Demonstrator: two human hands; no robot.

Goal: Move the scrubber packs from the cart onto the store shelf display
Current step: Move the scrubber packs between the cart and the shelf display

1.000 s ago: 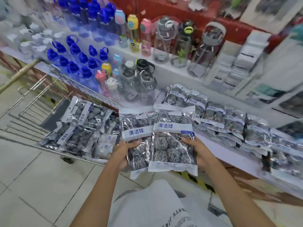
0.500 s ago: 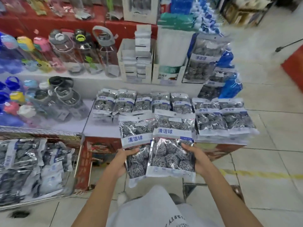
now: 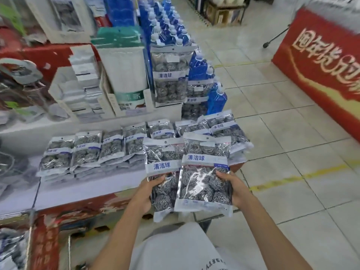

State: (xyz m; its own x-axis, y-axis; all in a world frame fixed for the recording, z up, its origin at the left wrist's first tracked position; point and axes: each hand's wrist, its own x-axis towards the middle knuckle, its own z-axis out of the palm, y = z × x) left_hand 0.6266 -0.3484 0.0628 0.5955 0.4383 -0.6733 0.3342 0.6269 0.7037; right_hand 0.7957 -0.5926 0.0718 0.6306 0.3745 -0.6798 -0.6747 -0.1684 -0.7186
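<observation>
I hold two clear packs of steel-wool scrubbers with white and blue labels, side by side above the shelf's front edge. My left hand (image 3: 145, 193) grips the left scrubber pack (image 3: 161, 168) at its lower left side. My right hand (image 3: 234, 189) grips the right scrubber pack (image 3: 204, 172), which overlaps the left one. Behind them a row of stacked scrubber packs (image 3: 87, 152) lies on the white store shelf (image 3: 81, 188). The cart (image 3: 11, 248) shows only at the bottom left corner, blurred.
Boxes (image 3: 81, 82), tall white bags (image 3: 124, 75) and upright scrubber packs (image 3: 169, 75) stand on the raised tier behind. Blue bottles (image 3: 196, 67) line the shelf's right end. A red banner (image 3: 321, 61) stands across the tiled aisle on the right.
My view has swung further right; the cart and water bottles slid out to the left. Both hands keep the same hold on the two packs, now nearer the right end of the row.
</observation>
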